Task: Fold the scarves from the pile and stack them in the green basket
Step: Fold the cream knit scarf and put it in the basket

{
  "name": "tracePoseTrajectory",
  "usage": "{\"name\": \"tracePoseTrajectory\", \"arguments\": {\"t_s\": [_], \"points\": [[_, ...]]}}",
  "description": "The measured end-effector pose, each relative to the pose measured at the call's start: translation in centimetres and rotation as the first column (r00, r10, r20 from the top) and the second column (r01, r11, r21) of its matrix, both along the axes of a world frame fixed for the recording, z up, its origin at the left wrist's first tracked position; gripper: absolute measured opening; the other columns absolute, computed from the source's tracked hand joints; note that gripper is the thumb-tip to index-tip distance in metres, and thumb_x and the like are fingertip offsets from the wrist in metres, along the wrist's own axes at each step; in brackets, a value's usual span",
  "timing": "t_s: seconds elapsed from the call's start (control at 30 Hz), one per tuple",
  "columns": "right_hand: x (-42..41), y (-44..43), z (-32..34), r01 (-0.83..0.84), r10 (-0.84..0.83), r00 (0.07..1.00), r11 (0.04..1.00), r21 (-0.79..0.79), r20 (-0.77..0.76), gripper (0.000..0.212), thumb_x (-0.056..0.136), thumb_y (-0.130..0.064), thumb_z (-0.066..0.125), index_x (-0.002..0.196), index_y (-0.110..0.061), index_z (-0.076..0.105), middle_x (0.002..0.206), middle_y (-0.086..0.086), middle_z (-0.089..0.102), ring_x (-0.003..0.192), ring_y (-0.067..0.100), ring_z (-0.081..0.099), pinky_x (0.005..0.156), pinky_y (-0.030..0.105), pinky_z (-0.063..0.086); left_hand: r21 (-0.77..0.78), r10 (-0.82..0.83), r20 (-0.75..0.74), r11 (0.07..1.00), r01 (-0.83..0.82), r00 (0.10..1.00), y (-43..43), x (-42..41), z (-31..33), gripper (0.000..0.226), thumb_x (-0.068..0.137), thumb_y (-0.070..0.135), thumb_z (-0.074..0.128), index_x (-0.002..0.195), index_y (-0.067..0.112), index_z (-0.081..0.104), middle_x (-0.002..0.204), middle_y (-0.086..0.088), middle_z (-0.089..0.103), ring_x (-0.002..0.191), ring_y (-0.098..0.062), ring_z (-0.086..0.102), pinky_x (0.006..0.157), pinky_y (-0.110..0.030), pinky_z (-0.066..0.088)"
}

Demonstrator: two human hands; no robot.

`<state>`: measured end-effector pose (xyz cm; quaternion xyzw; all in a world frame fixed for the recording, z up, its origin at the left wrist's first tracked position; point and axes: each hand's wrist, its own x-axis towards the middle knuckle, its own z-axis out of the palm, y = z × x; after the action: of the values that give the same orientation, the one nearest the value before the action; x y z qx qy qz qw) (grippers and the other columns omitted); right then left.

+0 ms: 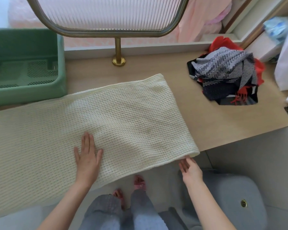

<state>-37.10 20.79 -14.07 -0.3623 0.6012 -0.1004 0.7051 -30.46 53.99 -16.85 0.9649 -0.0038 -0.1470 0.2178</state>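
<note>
Our left hand: palm down, flat, fingers straight and slightly spread, thumb out to right. Our right hand: palm turned inward, fingers relaxed, nearly straight. Both forearms bare, reaching forward from bottom of view, well apart.

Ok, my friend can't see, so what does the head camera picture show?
A person's left hand presses flat on a cream knitted scarf spread over a wooden table, and the right hand touches its near right corner. A green basket stands far left; a pile of patterned scarves lies far right.
</note>
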Motion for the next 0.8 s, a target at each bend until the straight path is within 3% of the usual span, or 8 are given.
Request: {"name": "tracePoseTrajectory", "arguments": {"t_s": [0.13, 0.23, 0.37, 0.53, 0.67, 0.73, 0.8], "points": [[0.6, -4.6, 0.7, 0.101, -0.112, 0.993, 0.958, -0.269, -0.026, 0.032, 0.093, -0.003, 0.059, 0.125, -0.003, 0.056, 0.077, 0.002, 0.056, 0.056, 0.006, 0.057, 0.056, 0.017, 0.05, 0.021, -0.011, -0.005, 1.0, 0.012, 1.0, 0.2, -0.1, -0.1, 0.072, 0.091, 0.055, 0.003, 0.15, 0.017, -0.015, 0.157, 0.007, -0.027, 0.142, -0.003, -0.026, 0.111, -0.031, -0.027], [1.7, -8.9, 1.9, 0.087, -0.101, 0.995, 0.902, -0.423, -0.012, 0.027, 0.094, -0.004, 0.056, 0.121, -0.003, 0.058, 0.079, 0.0, 0.058, 0.045, -0.001, 0.058, 0.048, 0.011, 0.048, 0.042, -0.022, -0.012, 0.999, 0.022, 1.0, 0.2, -0.1, -0.3, 0.076, 0.088, 0.06, -0.001, 0.149, 0.018, -0.017, 0.156, 0.007, -0.028, 0.141, -0.003, -0.028, 0.11, -0.031, -0.028], [3.0, -10.2, 2.5, -0.014, -0.012, 0.999, 0.869, -0.495, -0.05, 0.019, 0.092, -0.005, 0.06, 0.111, -0.01, 0.059, 0.08, 0.0, 0.06, 0.065, 0.008, 0.057, 0.05, 0.012, 0.05, 0.051, -0.027, -0.009, 0.998, 0.028, 1.0, 0.3, 0.0, -0.3, 0.078, 0.087, 0.062, -0.001, 0.15, 0.018, -0.017, 0.156, 0.007, -0.028, 0.141, -0.002, -0.027, 0.11, -0.031, -0.029], [2.6, -8.5, 1.2, -0.34, 0.267, 0.936, 0.852, -0.399, -0.228, 0.019, 0.092, -0.002, 0.055, 0.109, -0.008, 0.062, 0.08, 0.002, 0.062, 0.069, 0.013, 0.057, 0.063, 0.022, 0.049, 0.052, -0.018, 0.025, 0.999, 0.017, 1.0, 0.2, -0.1, -0.3, 0.076, 0.089, 0.061, 0.002, 0.15, 0.019, -0.016, 0.158, 0.008, -0.025, 0.143, -0.003, -0.024, 0.111, -0.03, -0.028], [3.7, -9.0, 1.9, -0.354, 0.266, 0.931, 0.825, -0.441, -0.249, 0.035, 0.088, 0.003, 0.039, 0.11, -0.005, 0.065, 0.101, 0.007, 0.065, 0.092, 0.02, 0.06, 0.082, 0.03, 0.048, 0.009, 0.064, 0.052, 0.998, -0.065, 0.997, -0.4, 0.2, 0.4, 0.07, 0.099, 0.055, 0.019, 0.155, 0.014, 0.005, 0.161, -0.003, 0.002, 0.147, -0.01, -0.009, 0.114, -0.032, -0.021], [5.0, -9.5, 2.6, -0.386, 0.279, 0.919, 0.774, -0.502, -0.277, 0.03, 0.093, -0.006, 0.041, 0.112, -0.008, 0.065, 0.109, 0.002, 0.063, 0.104, 0.018, 0.056, 0.088, 0.03, 0.042, -0.032, 0.125, 0.075, 0.992, -0.123, 0.989, -0.9, 0.6, 0.8, 0.064, 0.1, 0.048, 0.023, 0.153, 0.013, 0.016, 0.156, -0.008, 0.015, 0.146, -0.018, 0.003, 0.116, -0.035, -0.016], [7.3, -10.0, 3.1, -0.507, 0.418, 0.862, 0.705, -0.495, -0.287, 0.026, 0.097, -0.016, 0.046, 0.115, -0.007, 0.064, 0.106, 0.0, 0.064, 0.103, 0.016, 0.056, 0.087, 0.029, 0.041, -0.039, 0.149, 0.093, 0.989, -0.146, 0.985, -1.2, 1.0, 0.9, 0.061, 0.1, 0.044, 0.023, 0.153, 0.012, 0.019, 0.153, -0.009, 0.017, 0.145, -0.02, 0.005, 0.117, -0.039, -0.013]]}}
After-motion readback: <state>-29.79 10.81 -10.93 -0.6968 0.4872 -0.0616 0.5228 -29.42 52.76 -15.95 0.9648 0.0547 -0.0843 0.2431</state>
